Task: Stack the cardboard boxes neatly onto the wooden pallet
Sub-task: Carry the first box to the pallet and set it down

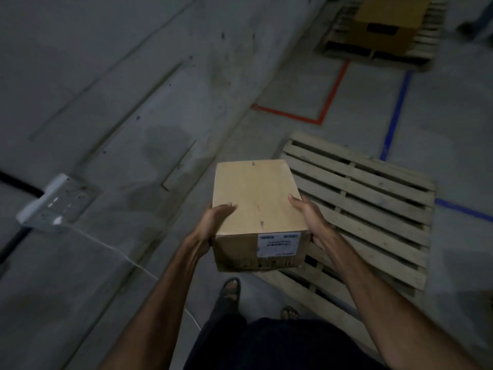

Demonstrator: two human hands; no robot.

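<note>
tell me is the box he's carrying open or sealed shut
Shut. The top flaps of the box lie flat and meet along a closed centre seam, while the left hand and right hand grip its sides.

Labelled brown cardboard box [258, 201] held above bare slatted pallet [373, 209].

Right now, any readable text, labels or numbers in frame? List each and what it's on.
White label on the near face of the held box: printed lines and a barcode-like strip, too blurred to read.
Dark print along that face's lower edge: unreadable.
Black patch on the far box: no legible text.
Nothing else carries text.
</note>
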